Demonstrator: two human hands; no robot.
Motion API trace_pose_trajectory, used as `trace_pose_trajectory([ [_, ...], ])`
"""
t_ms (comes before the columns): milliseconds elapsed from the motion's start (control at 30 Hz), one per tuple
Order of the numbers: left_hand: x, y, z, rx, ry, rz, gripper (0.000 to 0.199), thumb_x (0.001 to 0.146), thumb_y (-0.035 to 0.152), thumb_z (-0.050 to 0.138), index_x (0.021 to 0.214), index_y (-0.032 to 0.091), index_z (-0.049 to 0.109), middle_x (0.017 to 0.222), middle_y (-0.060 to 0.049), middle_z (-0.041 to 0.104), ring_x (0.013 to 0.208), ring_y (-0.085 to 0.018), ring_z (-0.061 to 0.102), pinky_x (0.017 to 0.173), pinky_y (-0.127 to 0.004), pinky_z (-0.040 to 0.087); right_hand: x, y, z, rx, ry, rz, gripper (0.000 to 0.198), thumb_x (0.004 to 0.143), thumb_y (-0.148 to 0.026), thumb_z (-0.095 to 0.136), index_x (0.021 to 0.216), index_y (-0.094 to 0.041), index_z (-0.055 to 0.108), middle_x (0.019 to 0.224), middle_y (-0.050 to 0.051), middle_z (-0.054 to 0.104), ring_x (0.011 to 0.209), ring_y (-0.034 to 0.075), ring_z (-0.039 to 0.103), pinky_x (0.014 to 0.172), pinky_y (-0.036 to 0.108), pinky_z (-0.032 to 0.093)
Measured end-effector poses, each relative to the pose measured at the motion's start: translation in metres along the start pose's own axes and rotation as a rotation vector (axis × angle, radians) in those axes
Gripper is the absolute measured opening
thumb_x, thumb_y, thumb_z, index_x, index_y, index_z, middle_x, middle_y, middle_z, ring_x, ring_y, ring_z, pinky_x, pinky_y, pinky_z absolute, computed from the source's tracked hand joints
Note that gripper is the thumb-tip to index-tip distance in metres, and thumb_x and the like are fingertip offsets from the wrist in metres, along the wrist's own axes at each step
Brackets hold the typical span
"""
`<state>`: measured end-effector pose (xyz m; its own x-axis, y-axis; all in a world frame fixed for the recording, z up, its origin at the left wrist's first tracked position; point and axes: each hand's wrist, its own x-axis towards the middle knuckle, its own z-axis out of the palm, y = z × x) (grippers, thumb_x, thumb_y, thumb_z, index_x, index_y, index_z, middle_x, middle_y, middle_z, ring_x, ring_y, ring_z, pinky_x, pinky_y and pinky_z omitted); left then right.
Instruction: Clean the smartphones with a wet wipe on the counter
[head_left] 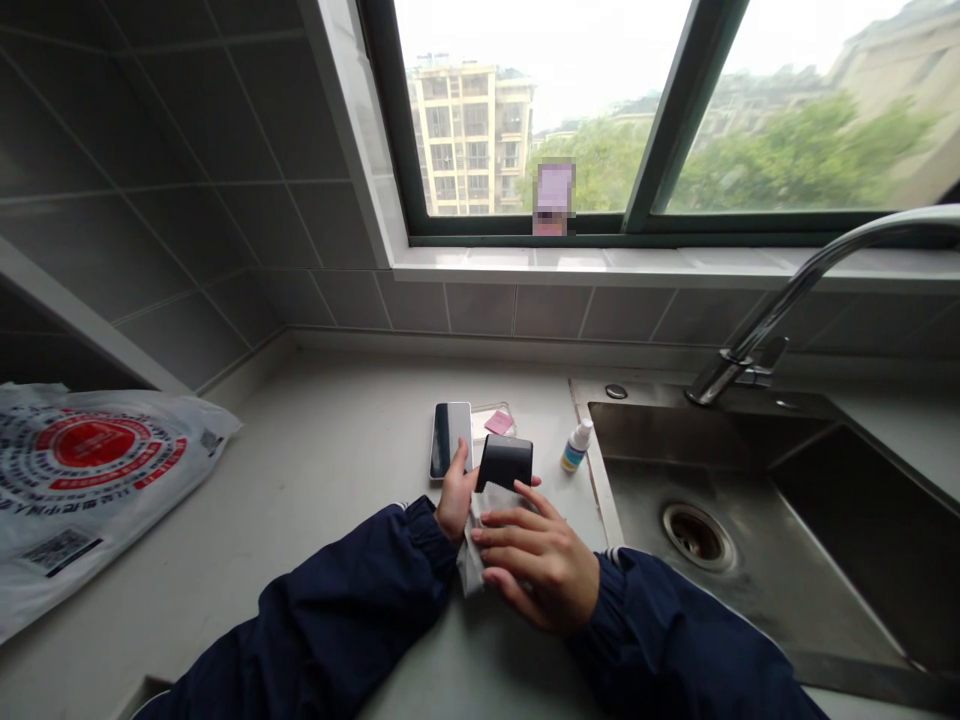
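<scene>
Black device [506, 458]: in the left hand [454, 500], over the counter [345, 420], its near end against a crumpled white cloth [471, 568].
Left hand: grasping the black device, thumb along its side.
Right hand [546, 565]: fingers laid across the white cloth (whether they pinch it, I cannot tell).
Phone [450, 437]: lying just beyond the left hand, near a pink square [499, 423].
Small bottle [575, 448]: upright, beside the sink [645, 440].

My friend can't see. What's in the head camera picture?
A bare left hand holds a flat black rectangular object while the right hand lies over crumpled white sheeting. Around them: a pale counter, dark-screened rectangular phone, small white-capped bottle and grey steel sink.
</scene>
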<state>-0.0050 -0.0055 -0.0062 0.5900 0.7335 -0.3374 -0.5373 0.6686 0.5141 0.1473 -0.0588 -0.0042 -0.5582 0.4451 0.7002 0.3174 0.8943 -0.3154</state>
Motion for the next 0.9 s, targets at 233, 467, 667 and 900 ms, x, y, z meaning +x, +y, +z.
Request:
trace_pose_trajectory([
  [233, -0.0012, 0.0003, 0.0054, -0.004, -0.001, 0.016, 0.098, 0.087, 0.078, 0.023, 0.115, -0.007, 0.063, 0.102, -0.026, 0.071, 0.089, -0.03, 0.07, 0.092, -0.037, 0.047, -0.0003, -0.0007, -0.0009, -0.067, -0.031, 0.06, 0.017, 0.093, -0.025, 0.055, 0.105, -0.024, 0.067, 0.105, 0.002, 0.076, 0.111, 0.018, 0.066, 0.119, 0.045, 0.025],
  [467, -0.0003, 0.0006, 0.0038, -0.001, 0.028, -0.013, 0.098, 0.087, 0.077, 0.024, 0.127, -0.006, 0.056, 0.108, -0.026, 0.07, 0.099, -0.033, 0.068, 0.091, -0.039, 0.048, -0.0005, 0.0008, -0.0002, -0.075, -0.031, 0.057, 0.017, 0.094, -0.026, 0.055, 0.105, -0.023, 0.067, 0.106, 0.003, 0.076, 0.112, 0.018, 0.065, 0.119, 0.045, 0.026],
  [667, -0.0009, 0.0017, 0.0069, -0.023, 0.023, -0.021, 0.095, 0.088, 0.076, 0.024, 0.129, -0.003, 0.056, 0.111, -0.026, 0.069, 0.104, -0.035, 0.066, 0.094, -0.043, 0.048, -0.0006, 0.0001, -0.0007, -0.064, -0.018, 0.062, 0.016, 0.094, -0.025, 0.055, 0.104, -0.022, 0.067, 0.107, 0.003, 0.076, 0.112, 0.019, 0.065, 0.118, 0.045, 0.027],
  [900, -0.0016, 0.0013, 0.008, -0.043, 0.007, -0.023, 0.093, 0.088, 0.076, 0.026, 0.13, -0.002, 0.056, 0.109, -0.025, 0.07, 0.104, -0.036, 0.067, 0.092, -0.044, 0.05, -0.0002, 0.0006, -0.0007, -0.081, -0.028, 0.07, 0.016, 0.094, -0.026, 0.055, 0.104, -0.023, 0.068, 0.106, 0.003, 0.076, 0.112, 0.019, 0.065, 0.117, 0.045, 0.028],
])
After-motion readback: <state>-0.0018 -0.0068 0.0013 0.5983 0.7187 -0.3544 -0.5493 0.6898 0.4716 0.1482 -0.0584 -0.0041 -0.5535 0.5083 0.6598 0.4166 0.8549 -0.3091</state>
